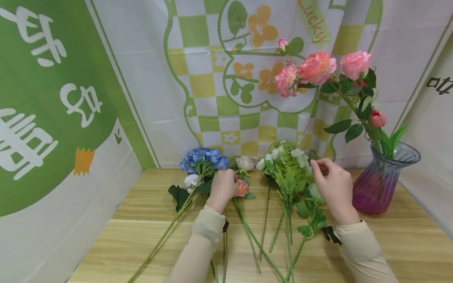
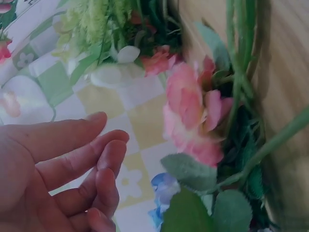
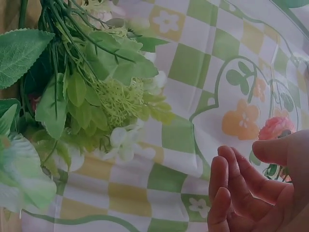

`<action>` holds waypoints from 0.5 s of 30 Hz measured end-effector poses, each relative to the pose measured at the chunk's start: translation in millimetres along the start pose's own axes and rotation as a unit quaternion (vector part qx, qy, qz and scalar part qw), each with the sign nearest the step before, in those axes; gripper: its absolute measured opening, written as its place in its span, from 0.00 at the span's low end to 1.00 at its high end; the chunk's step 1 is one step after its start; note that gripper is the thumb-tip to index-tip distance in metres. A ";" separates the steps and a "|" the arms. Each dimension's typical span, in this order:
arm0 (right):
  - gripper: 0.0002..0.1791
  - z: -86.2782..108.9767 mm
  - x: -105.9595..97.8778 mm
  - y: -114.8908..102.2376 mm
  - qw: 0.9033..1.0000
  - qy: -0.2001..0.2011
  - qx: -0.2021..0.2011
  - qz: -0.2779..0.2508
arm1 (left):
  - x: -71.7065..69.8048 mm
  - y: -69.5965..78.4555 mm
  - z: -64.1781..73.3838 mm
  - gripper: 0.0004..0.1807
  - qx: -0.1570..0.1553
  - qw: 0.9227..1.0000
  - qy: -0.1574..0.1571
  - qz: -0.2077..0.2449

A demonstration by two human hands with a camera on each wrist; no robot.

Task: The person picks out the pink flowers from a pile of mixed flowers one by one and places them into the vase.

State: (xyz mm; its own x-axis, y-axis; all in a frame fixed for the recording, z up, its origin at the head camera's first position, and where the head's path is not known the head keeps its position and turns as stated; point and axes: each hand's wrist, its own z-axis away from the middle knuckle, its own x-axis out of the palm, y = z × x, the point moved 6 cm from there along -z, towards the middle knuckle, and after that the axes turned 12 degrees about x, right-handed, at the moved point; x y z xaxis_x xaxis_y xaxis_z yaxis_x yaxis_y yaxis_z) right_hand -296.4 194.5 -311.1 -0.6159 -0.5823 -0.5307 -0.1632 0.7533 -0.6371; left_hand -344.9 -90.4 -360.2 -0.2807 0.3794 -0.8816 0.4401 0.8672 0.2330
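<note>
Your left hand point(image 1: 223, 188) is loosely curled, its thumb lying near the fingertips, and has hold of nothing; the coral flower point(image 1: 242, 188) lies just right of it, and the blue hydrangea point(image 1: 204, 159) spreads beyond it to the left; the white flower point(image 1: 191, 182) sits left of that hand, while the pale rose point(image 1: 244, 163) lies beyond it, slightly right. Your right hand point(image 1: 334, 188) is half curled too, thumb apart from the fingers, gripping nothing; just left of it are the white-blossomed greenery point(image 1: 288, 173) and, nearer its palm, the pale green flower point(image 1: 314, 192).

Your left sleeve point(image 1: 198, 243) lies across part of your view of the stems point(image 1: 247, 232), several of which cross on the worktop point(image 1: 155, 220) between your forearms; the glass vase point(image 1: 376, 188), purple toward its base, stands close on the right of your right hand; its pink blooms point(image 1: 316, 67) lean out leftward, above and beyond that hand; the checked cloth point(image 1: 203, 84) hangs behind everything, beyond both hands.
</note>
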 end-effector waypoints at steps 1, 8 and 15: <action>0.18 -0.1 0.4 0.4 1.000 -0.002 0.000 0.001 | 3.6 -0.7 -0.3 0.30 -0.006 1.000 -0.011 -0.002; 0.17 -3.1 -3.0 5.8 1.000 0.002 0.012 0.004 | 25.6 -8.1 0.9 0.03 -0.042 0.996 -0.069 -0.032; 0.18 -5.3 -3.3 9.4 1.000 0.003 0.025 0.005 | 38.7 -16.3 3.1 0.16 -0.083 0.990 -0.106 -0.041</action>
State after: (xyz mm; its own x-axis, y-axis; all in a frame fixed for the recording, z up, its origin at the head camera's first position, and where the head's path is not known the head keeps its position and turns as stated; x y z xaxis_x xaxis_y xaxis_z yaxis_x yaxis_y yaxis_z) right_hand -300.0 205.1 -312.4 -0.6214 -0.5736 -0.5338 -0.1196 0.7427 -0.6588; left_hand -360.2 -90.8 -399.4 -0.1175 0.2441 -0.9626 0.2717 0.9402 0.2053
